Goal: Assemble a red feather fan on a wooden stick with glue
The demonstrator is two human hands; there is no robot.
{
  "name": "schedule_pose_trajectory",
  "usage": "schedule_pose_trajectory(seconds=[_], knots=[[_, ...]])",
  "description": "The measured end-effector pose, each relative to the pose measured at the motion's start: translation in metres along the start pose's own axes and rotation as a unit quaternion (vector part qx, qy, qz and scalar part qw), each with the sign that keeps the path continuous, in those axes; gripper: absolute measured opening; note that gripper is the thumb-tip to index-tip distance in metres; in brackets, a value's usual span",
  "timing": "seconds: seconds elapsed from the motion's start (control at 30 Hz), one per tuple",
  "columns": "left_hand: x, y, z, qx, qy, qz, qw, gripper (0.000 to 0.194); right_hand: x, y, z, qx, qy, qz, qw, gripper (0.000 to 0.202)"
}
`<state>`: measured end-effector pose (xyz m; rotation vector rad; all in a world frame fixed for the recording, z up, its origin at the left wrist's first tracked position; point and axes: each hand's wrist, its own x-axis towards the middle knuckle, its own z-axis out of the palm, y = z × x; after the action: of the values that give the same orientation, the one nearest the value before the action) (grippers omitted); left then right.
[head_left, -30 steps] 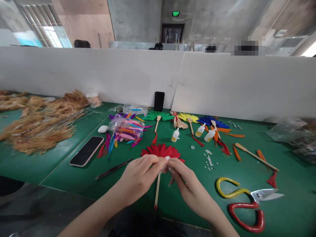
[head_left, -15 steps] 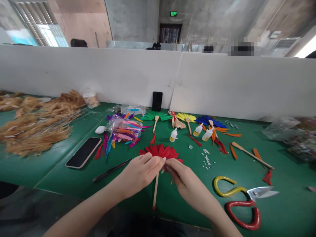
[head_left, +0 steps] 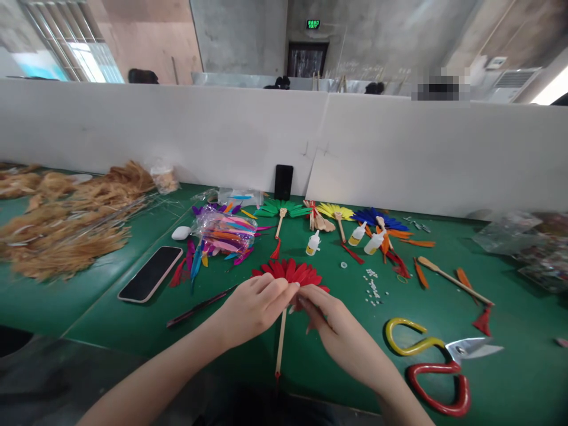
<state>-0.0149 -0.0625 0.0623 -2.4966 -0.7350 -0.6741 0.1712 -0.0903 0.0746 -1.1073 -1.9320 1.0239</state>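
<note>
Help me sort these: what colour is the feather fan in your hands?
Red feather fan, head view.

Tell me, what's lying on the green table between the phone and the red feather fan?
In the head view, a thin dark stick-like tool lies on the green table between the phone and the red feather fan.

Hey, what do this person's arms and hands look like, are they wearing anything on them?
Both forearms are bare as far as the picture shows: no sleeves, gloves, watch or bracelets in view. The left hand and right hand show no rings. The fingernails look longish with pale tips; finer detail is too small to tell.
</note>
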Motion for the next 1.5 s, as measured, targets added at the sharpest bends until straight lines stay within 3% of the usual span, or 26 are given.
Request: schedule_pose_trajectory(seconds=[0.47, 0.67, 0.77, 0.87, 0.97, 1.03, 1.13, 1.5], knots=[[0.0, -0.003, 0.001, -0.01, 0.028, -0.003, 1.0, 0.026, 0.001, -0.004, 0.001, 0.042, -0.027, 0.021, 0.999, 0.022], [0.001, -0.001, -0.002, -0.074, 0.039, -0.066, 0.994, 0.026, -0.001, -0.005, 0.002, 0.046, -0.043, 0.037, 0.997, 0.021], [0.002, 0.003, -0.005, -0.226, 0.016, -0.188, 0.956, 0.025, -0.003, -0.001, 0.001, 0.057, -0.043, 0.05, 0.996, 0.021], [0.005, 0.005, -0.009, -0.409, -0.034, -0.31, 0.858, 0.024, -0.005, 0.005, -0.003, 0.064, -0.036, 0.065, 0.995, 0.019], [0.007, 0.004, -0.011, -0.521, -0.085, -0.364, 0.767, 0.026, -0.007, 0.011, -0.007, 0.061, -0.017, 0.074, 0.995, 0.018], [0.008, 0.003, -0.011, -0.551, -0.098, -0.379, 0.737, 0.027, -0.008, 0.013, -0.009, 0.059, 0.0, 0.075, 0.995, 0.018], [0.009, 0.007, -0.009, -0.559, -0.092, -0.39, 0.726, 0.027, -0.009, 0.014, -0.008, 0.07, 0.02, 0.083, 0.994, 0.018], [0.009, 0.012, -0.006, -0.519, -0.106, -0.384, 0.757, 0.034, -0.006, 0.016, 0.001, 0.106, 0.036, 0.058, 0.992, 0.02]])
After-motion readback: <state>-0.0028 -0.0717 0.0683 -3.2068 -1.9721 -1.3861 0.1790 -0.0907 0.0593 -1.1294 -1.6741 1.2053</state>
